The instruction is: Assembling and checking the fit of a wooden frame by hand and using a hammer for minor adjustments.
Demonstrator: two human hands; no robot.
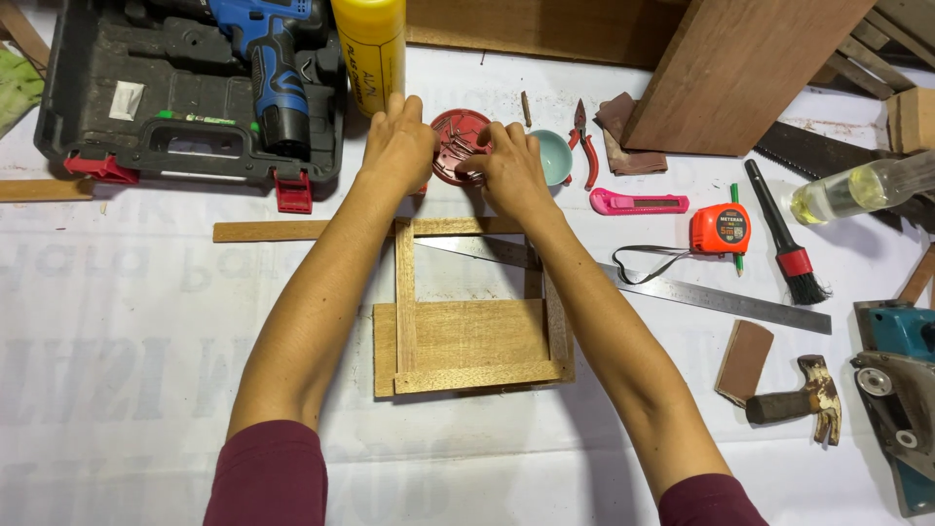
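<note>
Both of my hands reach forward to a small red round dish (458,131) holding several nails. My left hand (397,144) rests at the dish's left rim, fingers curled. The fingers of my right hand (508,166) pinch at the nails in the dish; whether a nail is held I cannot tell. Below my forearms lies a light wooden frame of thin strips (474,375) on a small wooden board (477,336). A long wooden strip (282,231) runs left from the frame's top.
A steel ruler (721,300) lies diagonally right of the frame. Nearby are an orange tape measure (720,229), pink utility knife (638,203), pliers (584,136), teal bowl (557,154), brush (784,234), hammer (804,401), yellow bottle (370,49), and a drill (273,73) in its black case (107,107).
</note>
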